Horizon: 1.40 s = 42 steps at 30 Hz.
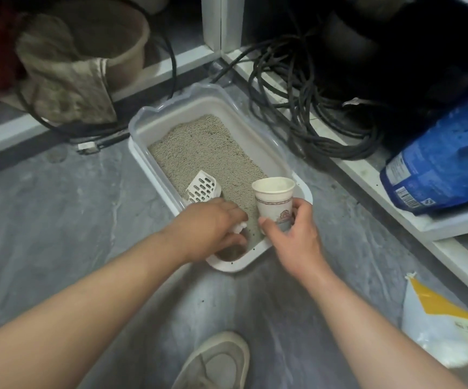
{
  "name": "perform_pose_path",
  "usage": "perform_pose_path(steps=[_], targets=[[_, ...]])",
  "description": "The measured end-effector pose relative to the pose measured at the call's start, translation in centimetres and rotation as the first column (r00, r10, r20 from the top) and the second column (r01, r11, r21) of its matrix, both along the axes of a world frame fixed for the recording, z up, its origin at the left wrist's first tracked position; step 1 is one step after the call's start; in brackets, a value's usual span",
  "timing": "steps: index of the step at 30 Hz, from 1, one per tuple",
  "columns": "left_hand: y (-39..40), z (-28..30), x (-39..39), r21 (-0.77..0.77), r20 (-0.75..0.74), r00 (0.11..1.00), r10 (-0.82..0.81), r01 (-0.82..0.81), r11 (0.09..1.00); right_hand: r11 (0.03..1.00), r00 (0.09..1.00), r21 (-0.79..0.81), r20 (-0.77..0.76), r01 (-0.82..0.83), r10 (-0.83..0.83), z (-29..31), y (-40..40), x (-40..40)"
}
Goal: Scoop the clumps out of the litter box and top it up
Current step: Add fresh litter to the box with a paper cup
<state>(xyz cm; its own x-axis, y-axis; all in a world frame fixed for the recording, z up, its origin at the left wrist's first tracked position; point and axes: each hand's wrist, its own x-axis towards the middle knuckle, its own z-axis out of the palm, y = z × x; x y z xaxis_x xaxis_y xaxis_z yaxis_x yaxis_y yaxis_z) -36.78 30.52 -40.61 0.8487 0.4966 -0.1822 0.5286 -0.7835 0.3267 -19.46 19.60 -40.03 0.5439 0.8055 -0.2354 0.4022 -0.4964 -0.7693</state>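
Litter box (154, 127) rim — scoop (203, 188), cup (274, 199) inside

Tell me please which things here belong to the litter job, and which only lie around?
Belong to the job:
- grey plastic litter box
- white slotted plastic scoop, held by the left hand
- white paper cup, held by the right hand
- white and yellow bag, perhaps fresh litter

Lying about:
- black coiled cables
- blue plastic bag
- beige bucket

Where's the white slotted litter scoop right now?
The white slotted plastic scoop lies in the grey litter box, at its near left side, handle gripped by the left hand.
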Motion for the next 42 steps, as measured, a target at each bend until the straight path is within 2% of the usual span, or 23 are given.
perform_pose_path(steps=[4,7,15,19,21,27,33,38,42], targets=[[2.3,1.2,-0.9,-0.015,0.207,0.977,0.061,-0.060,0.998,1.000,1.000,0.011,0.002,0.001,-0.001,-0.2,0.0,-0.3],[4.1,2.2,-1.3,0.022,0.276,0.953,0.120,-0.132,0.991,0.999,0.999,-0.009,0.023,-0.039,0.039,-0.2,0.4,-0.4],[6.8,2.2,-3.2,-0.054,0.218,0.965,0.148,-0.139,0.989,0.994,0.992,-0.041,0.077,-0.099,0.101,0.0,2.1,0.3],[6.3,1.2,-3.7,-0.073,0.053,0.994,0.096,-0.092,0.993,0.990,0.982,-0.060,0.128,-0.131,0.138,-0.3,2.4,0.9],[5.8,0.5,-3.7,-0.025,-0.022,0.994,0.104,-0.105,0.994,0.987,0.979,-0.067,0.133,-0.147,0.155,-0.4,2.6,0.9],[5.8,-0.4,-3.0,0.022,-0.069,0.985,0.159,-0.158,0.987,0.982,0.973,-0.059,0.136,-0.182,0.188,-0.3,3.1,0.5],[5.3,-0.5,-2.7,0.075,-0.084,0.973,0.214,-0.208,0.975,0.965,0.944,-0.092,0.205,-0.244,0.258,-0.5,2.8,0.6],[4.8,-1.6,-2.8,0.240,-0.171,0.952,0.253,-0.209,0.948,0.953,0.924,-0.103,0.235,-0.286,0.302,-0.3,2.4,0.3],[4.6,-1.9,-2.5,0.285,-0.200,0.940,0.276,-0.214,0.934,0.947,0.905,-0.104,0.278,-0.305,0.322,0.0,2.3,-0.1]])
